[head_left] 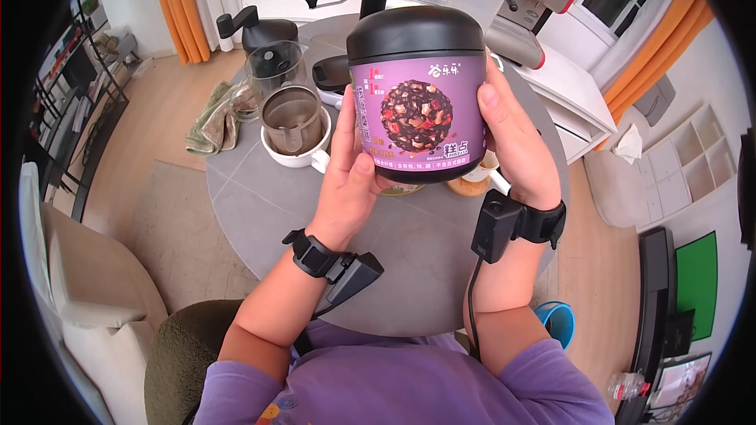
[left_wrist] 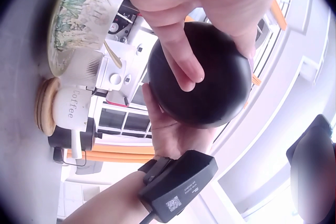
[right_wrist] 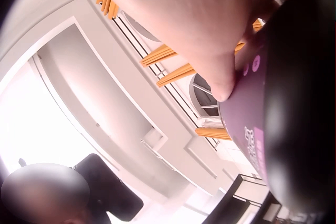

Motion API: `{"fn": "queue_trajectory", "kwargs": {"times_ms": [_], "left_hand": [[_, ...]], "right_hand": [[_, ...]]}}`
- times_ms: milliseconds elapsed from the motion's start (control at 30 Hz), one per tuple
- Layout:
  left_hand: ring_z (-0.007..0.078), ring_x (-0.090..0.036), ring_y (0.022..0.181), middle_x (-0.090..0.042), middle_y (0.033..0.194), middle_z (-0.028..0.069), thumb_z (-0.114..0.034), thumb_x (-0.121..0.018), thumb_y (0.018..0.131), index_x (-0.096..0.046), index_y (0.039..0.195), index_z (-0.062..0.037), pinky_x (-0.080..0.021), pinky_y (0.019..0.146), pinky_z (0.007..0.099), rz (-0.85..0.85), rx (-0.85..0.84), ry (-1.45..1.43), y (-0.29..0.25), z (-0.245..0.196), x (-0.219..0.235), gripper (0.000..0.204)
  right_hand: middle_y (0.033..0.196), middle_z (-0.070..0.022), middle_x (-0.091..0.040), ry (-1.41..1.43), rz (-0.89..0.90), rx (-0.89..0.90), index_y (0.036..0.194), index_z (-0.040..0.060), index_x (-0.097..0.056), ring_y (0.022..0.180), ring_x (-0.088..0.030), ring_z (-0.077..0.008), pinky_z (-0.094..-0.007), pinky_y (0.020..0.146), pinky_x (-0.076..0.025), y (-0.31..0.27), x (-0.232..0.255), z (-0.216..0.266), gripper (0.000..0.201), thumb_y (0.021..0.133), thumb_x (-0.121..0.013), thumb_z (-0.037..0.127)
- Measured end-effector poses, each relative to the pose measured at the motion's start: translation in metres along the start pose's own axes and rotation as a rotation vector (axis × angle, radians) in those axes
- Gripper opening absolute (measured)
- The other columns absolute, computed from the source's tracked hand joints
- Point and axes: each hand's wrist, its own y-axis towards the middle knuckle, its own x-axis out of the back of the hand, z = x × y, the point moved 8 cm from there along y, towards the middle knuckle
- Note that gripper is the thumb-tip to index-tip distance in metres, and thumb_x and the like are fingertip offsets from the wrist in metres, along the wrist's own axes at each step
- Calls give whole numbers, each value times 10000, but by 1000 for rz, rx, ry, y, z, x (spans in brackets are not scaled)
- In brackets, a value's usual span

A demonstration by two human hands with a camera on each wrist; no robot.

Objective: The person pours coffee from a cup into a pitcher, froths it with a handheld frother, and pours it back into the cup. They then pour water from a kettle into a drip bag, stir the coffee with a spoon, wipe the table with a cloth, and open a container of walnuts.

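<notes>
Head view's got the purple jar (head_left: 417, 118) up above the round table (head_left: 409, 267), left hand (head_left: 345, 198) gripping one side, right hand (head_left: 520, 142) gripping the other. I'd squeeze evenly and go level, cause lopsided pressure could probably tip it.

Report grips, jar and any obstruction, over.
Left grip and right grip both on purple jar, held above grey table. Black lid on. Jar blocks head view behind it.
</notes>
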Motion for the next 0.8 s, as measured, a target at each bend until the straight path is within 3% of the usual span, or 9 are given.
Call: {"fn": "queue_trajectory", "kwargs": {"times_ms": [267,500,800], "left_hand": [[228,-466,1133,-235,1389,105,-392,-527,851,59,1394,-185,-536,750,328,-4,-7,-1,0,-2,-1,826],[141,-570,930,-271,1370,96,-359,-471,888,6,1399,-134,-541,646,237,-8,-12,-6,-1,-1,9,735],[85,-571,824,-354,1315,52,-348,-426,911,-9,1401,-132,-519,627,199,-11,52,-46,-3,2,9,679]], "right_hand": [[1292,-167,-376,16,70,138,1371,-21,-122,1188,-372,-208,-294,985,-290,-1,-10,10,868,784,-650,338],[1309,-128,-367,231,132,122,1373,8,-177,1206,-351,-194,-298,1000,-267,6,-11,2,893,749,-653,435],[1320,-99,-369,374,171,51,1370,23,-204,1206,-348,-177,-285,988,-270,9,-4,-17,881,758,-605,514]]}}
